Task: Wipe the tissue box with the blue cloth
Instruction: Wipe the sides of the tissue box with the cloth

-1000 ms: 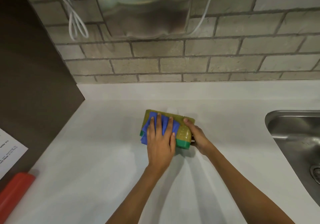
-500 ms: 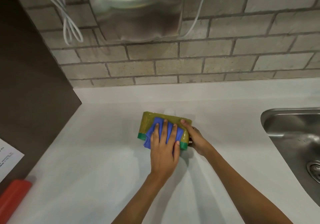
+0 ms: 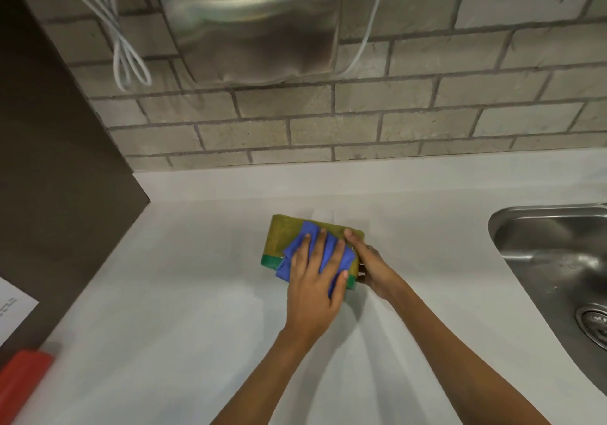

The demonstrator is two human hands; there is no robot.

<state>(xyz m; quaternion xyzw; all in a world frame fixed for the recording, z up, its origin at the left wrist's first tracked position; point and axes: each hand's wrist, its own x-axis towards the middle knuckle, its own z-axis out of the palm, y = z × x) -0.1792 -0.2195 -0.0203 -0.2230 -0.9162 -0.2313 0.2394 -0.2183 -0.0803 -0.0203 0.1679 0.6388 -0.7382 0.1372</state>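
Observation:
A yellow-green tissue box (image 3: 279, 234) with a green lower band lies on the white counter (image 3: 184, 286). A blue cloth (image 3: 323, 250) covers the right part of its top. My left hand (image 3: 312, 285) presses flat on the cloth, fingers spread. My right hand (image 3: 371, 265) grips the box's right end, thumb on its top edge. The box's right half is mostly hidden under cloth and hands.
A steel sink (image 3: 555, 260) is sunk into the counter at the right. A metal hand dryer (image 3: 253, 23) hangs on the brick wall above, with white cables (image 3: 126, 50) beside it. A red object (image 3: 23, 375) and a dark panel (image 3: 49, 161) stand at the left.
My left hand has slid the blue cloth from the left part of the box top toward its right end. The right hand has kept its hold on the box.

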